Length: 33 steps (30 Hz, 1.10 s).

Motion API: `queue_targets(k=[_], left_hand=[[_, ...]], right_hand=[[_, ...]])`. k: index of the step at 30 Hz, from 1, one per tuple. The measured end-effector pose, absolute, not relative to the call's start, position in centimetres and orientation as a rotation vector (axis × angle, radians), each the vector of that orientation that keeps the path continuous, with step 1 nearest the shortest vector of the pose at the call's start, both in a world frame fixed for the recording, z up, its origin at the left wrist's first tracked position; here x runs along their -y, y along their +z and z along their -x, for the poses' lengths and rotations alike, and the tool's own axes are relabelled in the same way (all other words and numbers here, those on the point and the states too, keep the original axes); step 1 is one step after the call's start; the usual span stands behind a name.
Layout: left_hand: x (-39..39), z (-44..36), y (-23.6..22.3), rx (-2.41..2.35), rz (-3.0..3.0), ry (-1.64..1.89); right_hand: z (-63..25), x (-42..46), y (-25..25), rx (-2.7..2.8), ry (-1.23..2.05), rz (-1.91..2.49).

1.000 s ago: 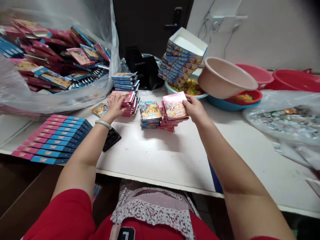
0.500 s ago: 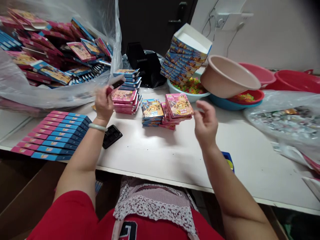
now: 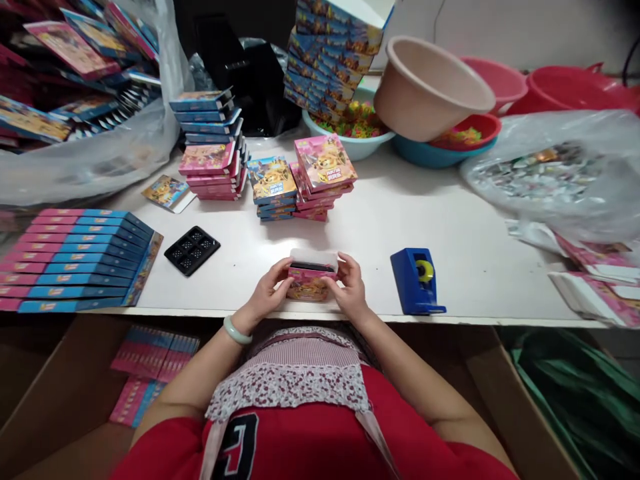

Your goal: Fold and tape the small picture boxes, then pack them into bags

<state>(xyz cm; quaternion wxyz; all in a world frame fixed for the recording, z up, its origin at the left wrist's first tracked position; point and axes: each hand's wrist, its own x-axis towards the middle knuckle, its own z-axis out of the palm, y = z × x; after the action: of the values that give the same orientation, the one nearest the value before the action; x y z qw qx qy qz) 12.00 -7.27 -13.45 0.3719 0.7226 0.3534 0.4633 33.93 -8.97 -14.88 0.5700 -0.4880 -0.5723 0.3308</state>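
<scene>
Pink box (image 3: 309,287) is held at a white table (image 3: 440,220), pale wall (image 3: 490,30) beyond.

White tbl (image 3: 400,207) runs across frame, front edge a bit below ctr. On it, upper L: cloudy bag (image 3: 100,167). Lower L: rows of pink/blue boxes (image 3: 85,260); then blk tray (image 3: 193,250), w/ illus. pc (image 3: 166,192) lying flat above it. Upper L of ctr: blue-over-pink stack (image 3: 207,158). Nr ctr: short blue pile (image 3: 273,181) beside short pink pile (image 3: 325,164). Upper ctr-R: lt-blue bowl (image 3: 369,145), teal basin (image 3: 430,157). Ctr R, nr front edge: blue tape disp. (image 3: 411,283) Far R: clear bag (image 3: 605,193), pink/white pcs (image 3: 600,293) below.
</scene>
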Motion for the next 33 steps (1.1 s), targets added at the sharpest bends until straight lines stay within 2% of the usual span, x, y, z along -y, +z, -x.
queue_targets(k=[7,11,14,17,20,24,28,33], left_hand=[[7.9,-12.4,-11.7,-1.024,-1.824,1.204],[7.2,-13.4,-10.8,-1.051,-1.646,1.249],[7.0,-13.1,-9.9,-0.932,-1.774,1.224],[7.2,-12.7,-9.0,-0.76,-1.983,1.169],[7.5,-13.1,-8.3,-0.795,-2.008,1.188],[7.5,-14.1,-8.0,-0.913,-1.965,1.211],[7.2,-13.3,-8.3,-0.735,-2.096,1.191],[7.8,-11.2,-9.2,-0.582,-2.303,1.078]], right_hand=[[-35.0,9.5,-13.3,1.504,0.773,1.161],[-36.1,8.9,-11.5,1.416,0.95,1.196],[-36.8,9.1,-10.4,1.496,1.022,1.127],[-37.1,9.7,-9.6,1.698,0.926,1.014],[-36.6,10.1,-9.0,1.718,0.844,1.016],[-35.9,10.0,-8.6,1.545,0.933,1.136],[-36.4,9.9,-8.3,1.569,1.005,1.111],[-37.6,11.2,-8.6,1.812,0.818,0.951]])
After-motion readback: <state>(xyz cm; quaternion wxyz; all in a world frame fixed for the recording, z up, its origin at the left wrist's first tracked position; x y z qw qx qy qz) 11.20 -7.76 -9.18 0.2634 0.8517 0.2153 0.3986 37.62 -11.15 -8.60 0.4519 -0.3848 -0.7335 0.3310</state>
